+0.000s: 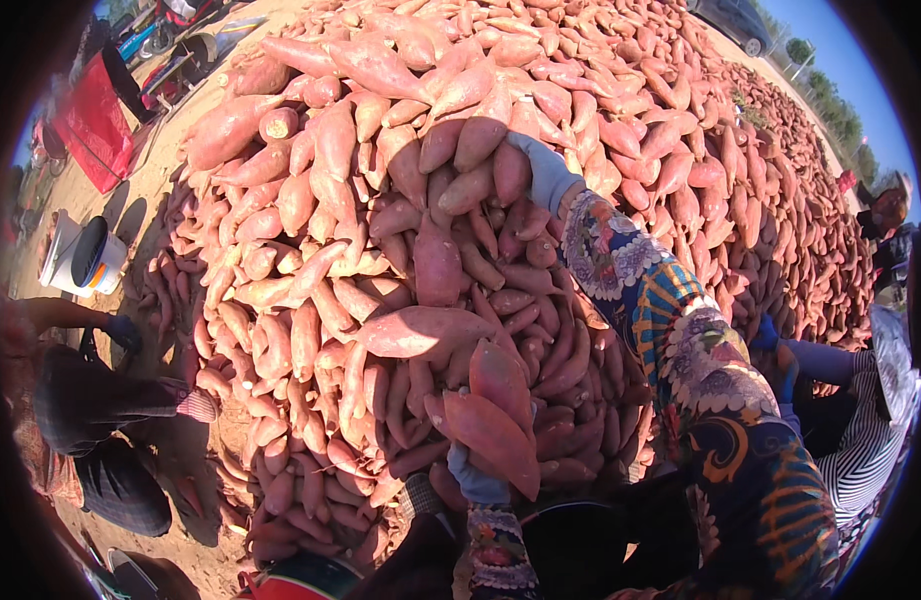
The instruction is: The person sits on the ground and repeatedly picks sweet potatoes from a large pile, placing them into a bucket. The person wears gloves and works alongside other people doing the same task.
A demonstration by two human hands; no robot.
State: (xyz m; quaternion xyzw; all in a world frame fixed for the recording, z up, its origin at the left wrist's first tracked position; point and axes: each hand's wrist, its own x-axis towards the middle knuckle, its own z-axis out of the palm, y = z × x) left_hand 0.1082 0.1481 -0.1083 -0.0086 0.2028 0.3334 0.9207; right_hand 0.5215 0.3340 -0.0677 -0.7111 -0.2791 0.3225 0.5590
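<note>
A large heap of reddish sweet potatoes (310,307) fills the ground before me. My left hand (479,476), in a pale glove, is low and close to my body. It holds two large sweet potatoes (494,431) side by side, which hide most of its fingers. Farther up the slope, my right hand (543,169), also gloved, is closed around the right side of a sweet potato (511,174) in the heap. Some of its fingers are out of sight. One long sweet potato (426,332) lies crosswise between my hands.
A red-rimmed bucket (299,577) stands at the bottom edge. White buckets (92,259) and a red sheet (92,124) are at the left. One person (100,405) is close on the left, another (858,420) on the right. A dark car (734,22) is beyond the heap.
</note>
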